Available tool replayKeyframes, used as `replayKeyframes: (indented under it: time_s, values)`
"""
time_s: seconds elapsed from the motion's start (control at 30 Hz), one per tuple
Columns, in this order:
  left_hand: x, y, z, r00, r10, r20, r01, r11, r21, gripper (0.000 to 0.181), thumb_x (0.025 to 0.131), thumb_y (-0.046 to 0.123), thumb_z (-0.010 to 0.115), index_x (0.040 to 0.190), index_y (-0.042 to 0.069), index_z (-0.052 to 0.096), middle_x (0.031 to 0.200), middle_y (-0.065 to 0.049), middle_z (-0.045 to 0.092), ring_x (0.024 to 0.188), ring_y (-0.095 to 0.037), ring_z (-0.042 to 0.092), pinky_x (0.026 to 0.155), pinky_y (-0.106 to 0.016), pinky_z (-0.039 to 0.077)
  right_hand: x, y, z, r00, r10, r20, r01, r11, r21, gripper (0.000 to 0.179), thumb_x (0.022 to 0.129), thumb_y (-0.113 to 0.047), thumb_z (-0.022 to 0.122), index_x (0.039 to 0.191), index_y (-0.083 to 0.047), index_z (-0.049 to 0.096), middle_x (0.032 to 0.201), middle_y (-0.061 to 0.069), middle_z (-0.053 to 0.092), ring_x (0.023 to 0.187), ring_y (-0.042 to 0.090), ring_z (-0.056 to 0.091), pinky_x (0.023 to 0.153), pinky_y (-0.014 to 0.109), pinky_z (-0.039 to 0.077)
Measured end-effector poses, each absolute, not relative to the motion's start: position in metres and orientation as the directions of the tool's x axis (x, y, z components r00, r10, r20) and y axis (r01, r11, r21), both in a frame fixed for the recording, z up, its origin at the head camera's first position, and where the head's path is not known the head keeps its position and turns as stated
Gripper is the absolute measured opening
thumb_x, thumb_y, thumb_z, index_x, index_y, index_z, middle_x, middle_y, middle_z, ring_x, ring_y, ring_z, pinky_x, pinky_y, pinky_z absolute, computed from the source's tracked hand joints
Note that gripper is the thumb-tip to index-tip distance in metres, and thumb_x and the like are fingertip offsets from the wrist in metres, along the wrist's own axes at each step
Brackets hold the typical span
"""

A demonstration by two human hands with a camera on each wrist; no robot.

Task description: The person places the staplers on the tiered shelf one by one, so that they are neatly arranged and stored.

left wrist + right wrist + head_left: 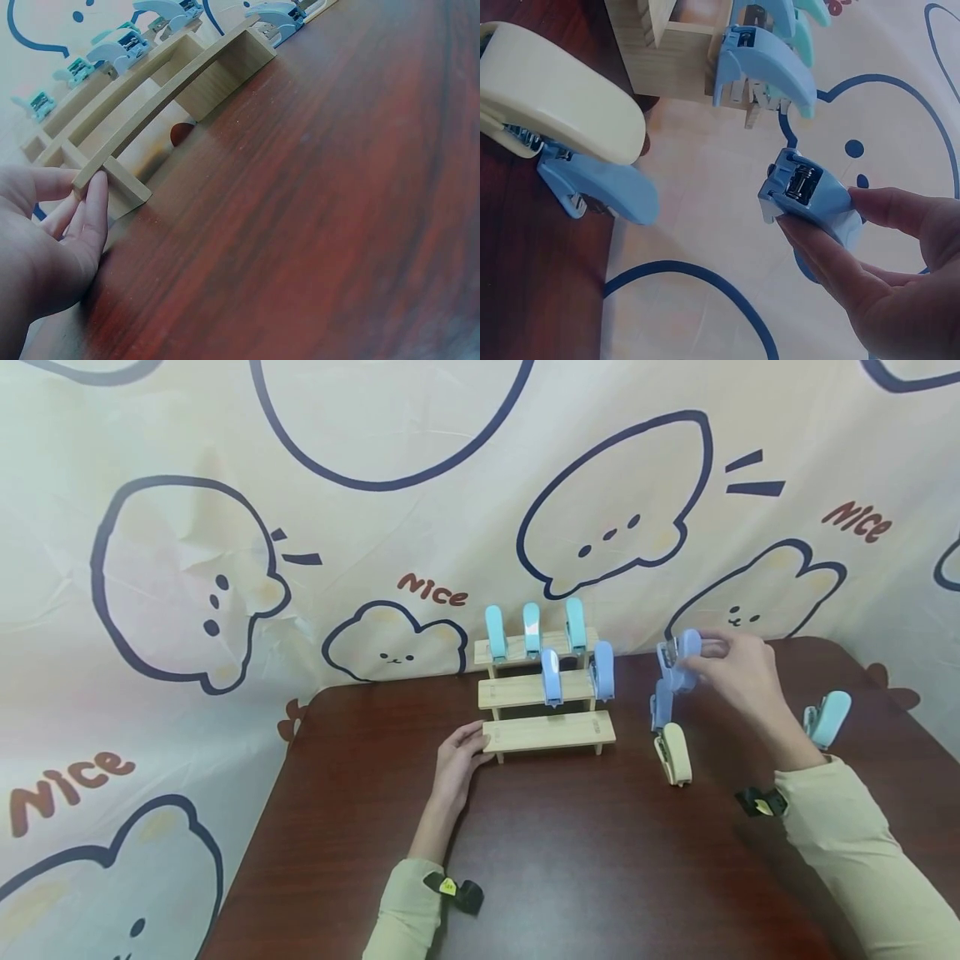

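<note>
My right hand (742, 672) pinches a blue stapler (821, 199) between thumb and fingers, raised over the right part of the table. Beneath it in the head view stand another blue stapler (661, 706) and a cream stapler (676, 753). With thumb and fingers, my left hand (56, 232) grips the left end of the bottom step of a three-step wooden rack (547, 733). Two blue staplers, one of them on the right (602, 670), sit on the middle step. Along the top step stand three turquoise staplers, the middle one (532, 628) between the others.
A turquoise stapler (827, 720) stands farther right, beyond my right forearm. Close behind the rack hangs a pale curtain (390, 543) printed with cartoon outlines. The dark brown table (570, 852) stretches in front.
</note>
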State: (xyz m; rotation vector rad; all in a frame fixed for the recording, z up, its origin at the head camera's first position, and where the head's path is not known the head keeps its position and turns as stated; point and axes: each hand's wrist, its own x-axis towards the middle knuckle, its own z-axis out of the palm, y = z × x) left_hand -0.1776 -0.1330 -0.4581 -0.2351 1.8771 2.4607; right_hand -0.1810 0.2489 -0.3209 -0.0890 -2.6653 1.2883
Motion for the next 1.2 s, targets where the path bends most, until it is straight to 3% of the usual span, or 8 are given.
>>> replayKeyframes:
  time_s: [0.2, 1.2]
  values:
    - [-0.177, -0.133, -0.459, -0.988, -0.061, -0.145, -0.124, -0.268, 0.955, 0.040, 0.099, 0.000, 0.064, 0.136, -0.011, 0.058, 0.122, -0.018, 0.067, 0.090, -0.012, 0.068, 0.075, -0.023, 0.058, -0.179, 0.245, -0.318, -0.982, 0.132, 0.134, -0.029, 0.599, -0.800, 0.059, 0.098, -0.022, 0.071, 0.146, 0.005, 0.053, 0.133, 0.034, 0.061, 0.112, 0.050, 0.066, 0.063, 0.012, 0.053]
    - [-0.180, -0.133, -0.460, -0.987, -0.064, -0.149, -0.127, -0.267, 0.955, 0.039, 0.099, 0.000, 0.064, 0.136, -0.010, 0.059, 0.123, -0.018, 0.067, 0.090, -0.011, 0.069, 0.075, -0.023, 0.058, -0.174, 0.229, -0.297, -0.974, 0.133, 0.182, -0.071, 0.586, -0.808, 0.061, 0.098, -0.024, 0.071, 0.150, 0.002, 0.051, 0.133, 0.031, 0.062, 0.113, 0.049, 0.066, 0.063, 0.005, 0.047]
